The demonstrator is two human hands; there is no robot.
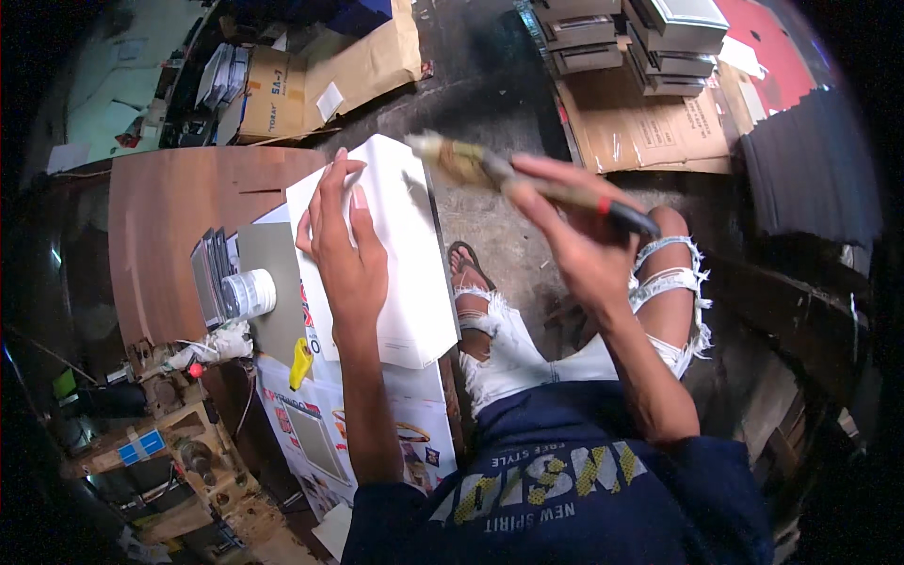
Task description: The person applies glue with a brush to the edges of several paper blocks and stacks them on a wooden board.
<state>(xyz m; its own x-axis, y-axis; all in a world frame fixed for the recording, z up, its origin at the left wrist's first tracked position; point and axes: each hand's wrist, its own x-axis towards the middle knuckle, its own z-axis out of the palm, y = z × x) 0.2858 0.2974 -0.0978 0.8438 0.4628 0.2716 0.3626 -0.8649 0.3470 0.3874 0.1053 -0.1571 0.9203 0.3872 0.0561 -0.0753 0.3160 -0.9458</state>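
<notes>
My left hand (347,235) lies with its fingers stretched apart on a white, folded card-like piece (407,282) at the table's right edge. I cannot tell whether it is a cover, a box or a book. A paintbrush (556,191) is in my right hand (593,247), held in the air to the right of the white piece. Its pale, worn bristles point left toward the piece's far corner, and a red band rings its dark handle end. Motion blurs the brush a little.
Left of the white piece stand a white tub (249,293), a grey board (273,325) and a yellow-handled tool (300,363). A brown wooden board (151,235) lies beyond. Stacked books or boxes (670,47) sit on cardboard at the far right; a cardboard carton (273,94) is far left.
</notes>
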